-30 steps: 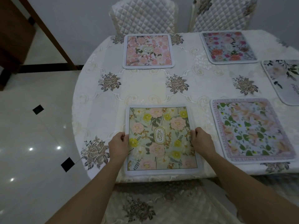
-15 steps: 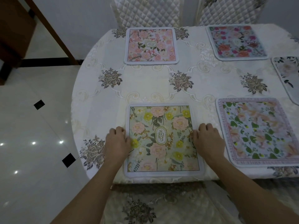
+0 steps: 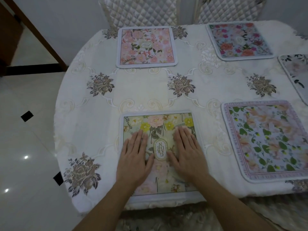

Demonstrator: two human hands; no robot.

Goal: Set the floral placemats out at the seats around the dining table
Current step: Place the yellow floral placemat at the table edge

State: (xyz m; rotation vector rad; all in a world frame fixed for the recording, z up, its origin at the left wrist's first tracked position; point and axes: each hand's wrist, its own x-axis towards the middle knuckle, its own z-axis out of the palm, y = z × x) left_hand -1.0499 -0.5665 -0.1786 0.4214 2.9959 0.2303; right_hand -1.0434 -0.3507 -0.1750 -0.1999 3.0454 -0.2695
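The green-and-yellow placemat (image 3: 159, 124) lies flat at the near edge of the table (image 3: 100, 130), at 6 o'clock from the table's middle, squarely in front of the person. It is close to square, so no long axis can be told; its edges run parallel to the table's near rim. Its oval label (image 3: 160, 151) reads "GARDEN" along the near-far line, top of the lettering toward 3 o'clock.

The left hand (image 3: 135, 157) rests palm-down on the mat's left half, fingers flat and spread, gripping nothing. The right hand (image 3: 187, 154) lies likewise on the right half, open and flat, fingers pointing to 12 o'clock (the label shows between the two hands).

Surroundings: a leafy pink placemat (image 3: 268, 140) at 3 o'clock, apart from the first. A pink rose placemat (image 3: 146, 46) at 12 o'clock, across the table. A red-flowered placemat (image 3: 240, 40) at 1 o'clock. A pale placemat (image 3: 296, 72), cut by the frame edge, at 2 o'clock. Two quilted chairs (image 3: 141, 12) stand behind the far rim. Nothing lies on the cloth between the mats.
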